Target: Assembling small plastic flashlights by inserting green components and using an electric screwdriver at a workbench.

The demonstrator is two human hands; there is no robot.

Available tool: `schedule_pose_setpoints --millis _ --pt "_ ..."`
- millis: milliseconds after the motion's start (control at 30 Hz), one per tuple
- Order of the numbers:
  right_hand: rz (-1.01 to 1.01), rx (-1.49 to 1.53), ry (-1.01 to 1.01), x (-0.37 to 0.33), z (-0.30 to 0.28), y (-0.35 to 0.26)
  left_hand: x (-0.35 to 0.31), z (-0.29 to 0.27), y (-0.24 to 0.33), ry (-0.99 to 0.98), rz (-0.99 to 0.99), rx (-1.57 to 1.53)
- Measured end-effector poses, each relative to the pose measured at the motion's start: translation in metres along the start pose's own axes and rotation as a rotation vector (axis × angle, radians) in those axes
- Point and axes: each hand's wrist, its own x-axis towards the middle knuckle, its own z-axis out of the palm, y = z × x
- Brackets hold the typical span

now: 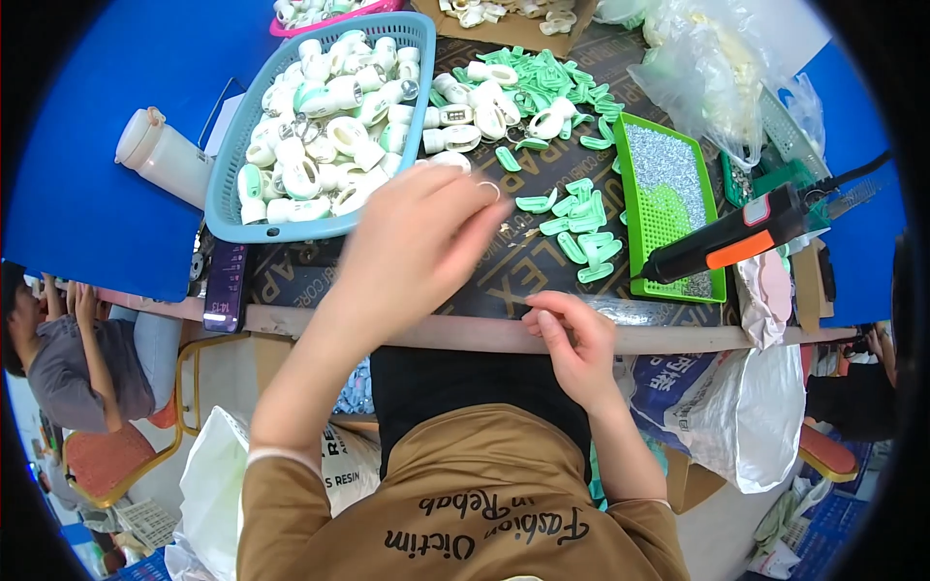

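My left hand [421,237] is smeared by motion over the table, just right of a blue-grey basket [418,97]. Its fingers are bent, and what they may hold does not show. Low over the table's front edge is my right hand [578,344], fingers curled in and thumb close to them. Anything between those fingertips is too small to make out. The basket is heaped with white, partly green plastic housings [334,145]. A few more white housings [491,111] lie beyond my left hand. Loose green plastic clips [586,223] are scattered between the hands and a green tray [635,223].
Small silvery parts [668,160] fill much of the green tray. A black electric screwdriver [736,237] with an orange switch reaches across its near end. A white bottle [160,155] and a phone [226,286] are at the left. Plastic bags [702,73] crowd the back right.
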Motion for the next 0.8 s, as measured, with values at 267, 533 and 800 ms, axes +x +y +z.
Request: schedule_pose_setpoints --millis 267,533,800 --pt "-0.117 -0.087 -0.019 -0.002 0.002 0.003 0.141 0.140 -0.077 -0.166 -0.115 0.374" --pt "-0.200 -0.128 -0.025 -0.004 -0.004 0.000 0.156 0.116 -0.076 0.123 -0.029 0.303" --pt "-0.189 -0.612 -0.427 -0.072 -0.018 0.078 0.017 0.025 0.008 0.030 -0.347 -0.773"
